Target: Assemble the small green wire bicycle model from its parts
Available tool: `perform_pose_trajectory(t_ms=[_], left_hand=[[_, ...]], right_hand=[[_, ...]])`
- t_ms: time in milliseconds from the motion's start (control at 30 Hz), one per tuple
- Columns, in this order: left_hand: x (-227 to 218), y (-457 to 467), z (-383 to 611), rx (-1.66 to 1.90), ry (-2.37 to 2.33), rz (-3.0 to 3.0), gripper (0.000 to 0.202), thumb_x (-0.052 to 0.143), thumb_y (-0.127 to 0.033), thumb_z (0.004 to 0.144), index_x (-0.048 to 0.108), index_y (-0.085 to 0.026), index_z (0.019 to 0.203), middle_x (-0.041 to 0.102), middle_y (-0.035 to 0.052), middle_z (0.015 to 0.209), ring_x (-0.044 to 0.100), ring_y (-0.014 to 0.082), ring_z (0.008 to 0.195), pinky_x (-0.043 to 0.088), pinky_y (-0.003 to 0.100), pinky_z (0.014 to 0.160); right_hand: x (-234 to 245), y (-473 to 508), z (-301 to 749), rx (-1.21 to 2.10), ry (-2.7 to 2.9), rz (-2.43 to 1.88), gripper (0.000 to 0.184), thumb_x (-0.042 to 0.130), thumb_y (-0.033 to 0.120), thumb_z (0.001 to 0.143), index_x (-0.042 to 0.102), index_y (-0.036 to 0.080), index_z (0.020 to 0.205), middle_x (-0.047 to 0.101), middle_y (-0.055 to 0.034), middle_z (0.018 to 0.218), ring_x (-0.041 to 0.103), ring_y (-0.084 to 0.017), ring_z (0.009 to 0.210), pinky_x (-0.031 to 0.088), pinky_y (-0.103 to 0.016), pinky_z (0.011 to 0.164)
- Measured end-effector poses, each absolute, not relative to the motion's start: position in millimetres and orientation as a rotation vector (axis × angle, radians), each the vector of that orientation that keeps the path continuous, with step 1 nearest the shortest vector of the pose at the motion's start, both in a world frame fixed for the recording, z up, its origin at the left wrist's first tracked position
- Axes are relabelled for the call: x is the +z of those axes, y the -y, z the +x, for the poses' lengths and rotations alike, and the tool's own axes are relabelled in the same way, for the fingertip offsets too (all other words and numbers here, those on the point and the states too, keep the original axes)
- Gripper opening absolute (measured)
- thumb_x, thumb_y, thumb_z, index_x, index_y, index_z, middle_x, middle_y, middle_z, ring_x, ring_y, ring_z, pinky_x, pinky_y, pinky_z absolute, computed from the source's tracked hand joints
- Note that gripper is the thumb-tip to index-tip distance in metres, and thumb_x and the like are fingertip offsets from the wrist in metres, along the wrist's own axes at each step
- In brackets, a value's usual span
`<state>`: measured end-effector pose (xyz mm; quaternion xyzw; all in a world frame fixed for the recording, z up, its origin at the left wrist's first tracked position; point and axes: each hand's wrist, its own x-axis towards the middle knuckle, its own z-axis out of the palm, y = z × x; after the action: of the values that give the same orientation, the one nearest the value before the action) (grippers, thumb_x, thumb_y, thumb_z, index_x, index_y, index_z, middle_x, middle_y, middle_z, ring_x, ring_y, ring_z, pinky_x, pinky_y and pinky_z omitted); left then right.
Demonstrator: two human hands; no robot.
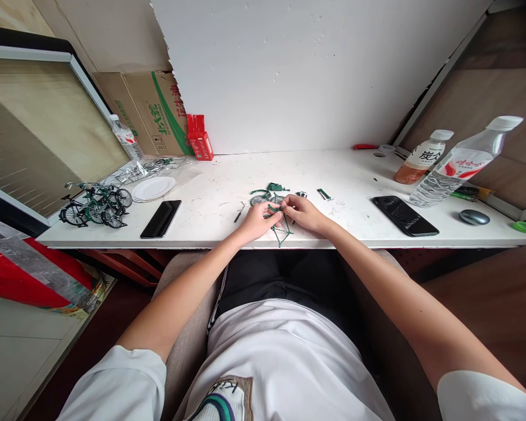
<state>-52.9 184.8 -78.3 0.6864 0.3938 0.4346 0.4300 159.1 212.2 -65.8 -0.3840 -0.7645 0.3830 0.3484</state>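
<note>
A thin green model bicycle frame (283, 236) hangs down below my fingers at the table's front edge. My left hand (258, 223) is closed in a pinch on its upper end. From the other side my right hand (305, 213) meets it, fingertips pressed together; what lies between them is too small and covered to name. Just beyond the hands are a small spoked wheel (258, 200) and a green part (277, 187). A narrow green piece (323, 194) lies to the right, and a thin dark tool (238, 215) to the left.
Assembled model bicycles (97, 204) stand at the left, near a black phone (161, 218) and white plates (153, 188). On the right are another phone (404, 215), a water bottle (453, 169), a drink bottle (421, 158) and a grey mouse (474, 217). A white board (315, 76) rises behind.
</note>
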Motion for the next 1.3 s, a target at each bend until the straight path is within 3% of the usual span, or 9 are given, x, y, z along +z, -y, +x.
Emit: perform_pose_trajectory(t_ms=[433,667,1300], left_hand=[[-79.6,-185.4,-53.1,1.076,-0.998,1.718,0.022,0.076,-0.029,0.102,0.075,-0.014,0.118,0.083,0.0102,0.104,0.083,0.0208,0.080,0.065,0.041,0.098],[-79.1,-185.3,-53.0,1.077,-1.003,1.719,0.019,0.074,-0.027,0.103,0.075,-0.014,0.118,0.083,0.0091,0.102,0.083,0.0200,0.079,0.063,0.043,0.106],[-78.9,-184.4,-52.0,1.082,-1.010,1.707,0.018,0.075,-0.027,0.102,0.075,-0.015,0.116,0.083,0.0085,0.102,0.082,0.0200,0.080,0.066,0.039,0.097]], right_hand=[[-67.8,-212.5,157.9,0.979,1.961,-1.000,0.017,0.065,0.040,0.096,0.062,0.023,0.096,0.067,-0.0018,0.092,0.056,-0.019,0.079,0.047,-0.034,0.076],[-68.2,-213.2,157.2,0.975,1.955,-0.994,0.016,0.065,0.039,0.095,0.062,0.023,0.095,0.067,-0.0020,0.092,0.057,-0.019,0.079,0.048,-0.035,0.076],[-63.9,-209.4,156.0,0.948,1.959,-1.014,0.025,0.066,0.047,0.096,0.061,0.023,0.093,0.068,-0.0029,0.092,0.056,-0.020,0.080,0.048,-0.035,0.077]])
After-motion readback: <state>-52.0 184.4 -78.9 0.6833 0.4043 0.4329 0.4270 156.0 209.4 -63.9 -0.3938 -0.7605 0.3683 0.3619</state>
